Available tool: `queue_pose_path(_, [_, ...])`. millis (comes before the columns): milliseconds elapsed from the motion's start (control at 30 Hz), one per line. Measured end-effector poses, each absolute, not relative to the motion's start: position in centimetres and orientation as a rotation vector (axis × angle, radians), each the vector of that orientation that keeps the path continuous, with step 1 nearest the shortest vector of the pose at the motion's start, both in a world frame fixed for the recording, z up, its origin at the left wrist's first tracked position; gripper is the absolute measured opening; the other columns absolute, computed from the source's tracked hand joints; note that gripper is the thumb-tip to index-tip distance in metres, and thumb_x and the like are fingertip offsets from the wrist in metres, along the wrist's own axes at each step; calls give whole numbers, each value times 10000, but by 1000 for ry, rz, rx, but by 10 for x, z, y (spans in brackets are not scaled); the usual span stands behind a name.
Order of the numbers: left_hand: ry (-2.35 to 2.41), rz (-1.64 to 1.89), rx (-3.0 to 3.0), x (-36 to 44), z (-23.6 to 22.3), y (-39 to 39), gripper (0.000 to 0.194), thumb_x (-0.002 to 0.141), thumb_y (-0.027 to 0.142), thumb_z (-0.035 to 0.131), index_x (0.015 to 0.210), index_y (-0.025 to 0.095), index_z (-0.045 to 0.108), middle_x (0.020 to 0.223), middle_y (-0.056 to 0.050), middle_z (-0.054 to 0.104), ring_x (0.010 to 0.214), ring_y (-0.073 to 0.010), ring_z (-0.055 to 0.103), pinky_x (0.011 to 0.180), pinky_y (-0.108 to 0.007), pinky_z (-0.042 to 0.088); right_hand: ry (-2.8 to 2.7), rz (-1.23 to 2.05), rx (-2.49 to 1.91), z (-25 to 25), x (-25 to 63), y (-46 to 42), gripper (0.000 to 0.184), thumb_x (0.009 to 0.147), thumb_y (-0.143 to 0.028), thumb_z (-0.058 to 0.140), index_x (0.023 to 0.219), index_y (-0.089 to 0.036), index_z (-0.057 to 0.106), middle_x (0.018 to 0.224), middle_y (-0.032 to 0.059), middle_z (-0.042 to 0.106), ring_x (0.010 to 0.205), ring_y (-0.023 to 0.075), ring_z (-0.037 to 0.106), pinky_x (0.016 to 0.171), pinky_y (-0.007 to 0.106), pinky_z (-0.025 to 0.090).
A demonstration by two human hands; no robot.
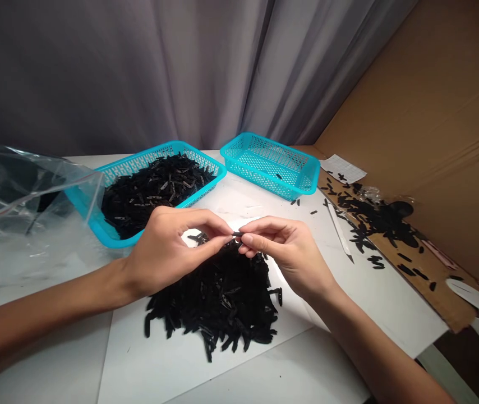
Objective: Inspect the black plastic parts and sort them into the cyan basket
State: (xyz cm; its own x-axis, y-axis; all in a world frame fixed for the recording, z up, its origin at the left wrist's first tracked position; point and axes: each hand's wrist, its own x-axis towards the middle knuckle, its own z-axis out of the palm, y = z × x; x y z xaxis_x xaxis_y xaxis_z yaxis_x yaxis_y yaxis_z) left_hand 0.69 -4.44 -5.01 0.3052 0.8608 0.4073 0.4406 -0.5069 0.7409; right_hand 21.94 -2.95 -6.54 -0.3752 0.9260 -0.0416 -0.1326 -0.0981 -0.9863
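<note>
your left hand (167, 252) and right hand (284, 255) are pinching a black piece (236, 234) between closed fingers. you are working at the fingertips, just above the black pile (216, 297).

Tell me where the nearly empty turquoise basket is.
In the head view, the nearly empty turquoise basket sits just right of the basket heaped with black pieces, beyond the person's right hand.

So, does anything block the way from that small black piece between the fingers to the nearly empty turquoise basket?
No, nothing visible stands between the black piece and the turquoise basket.
</note>
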Motion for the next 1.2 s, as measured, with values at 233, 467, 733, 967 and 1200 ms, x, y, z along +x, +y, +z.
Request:
queue_pose_path(233, [1133,1077,1946,8,-49,-44,58,898,248,715,883,211,756,858,31,783,789,-118,728,733,-189,556,-1312,1735,-900,-66,222,-28,111,804,-273,836,826,-173,794,740,27,749,639,120,685,641,241,578])
queue_pose_path(467, [1134,1049,1972,8,-51,-43,84,915,262,693,870,211,742,852,42,773,788,-103,705,731,-179,524,-1211,1865,-857,-69,221,-26,131,796,-280,847,831,-168,789,785,23,752,630,89,672,629,197,564])
queue_pose_path(733, [1149,886,1760,10,-47,-41,187,940,333,638,840,193,709,822,12,734,768,-127,668,707,-207,531,-1162,1936,-936,-71,219,-27,224,787,-356,851,754,-155,758,706,21,741,520,75,625,508,178,510])
queue_pose_path(967, [1040,745,1523,8,-48,-31,282,916,427,648,809,171,700,743,-19,727,694,-141,676,642,-230,556,-1111,2008,-926,-72,218,-28,221,782,-349,854,762,-155,750,689,6,728,494,55,588,477,161,471])
queue_pose_path(1200, [1698,1094,2132,-33,-24,-9,284,952,346,621,1193,201,661,1051,4,711,950,-163,652,857,-257,515,-1110,1866,-970,-73,216,-28,191,761,-293,873,809,-168,737,745,18,763,568,70,660,562,164,532])
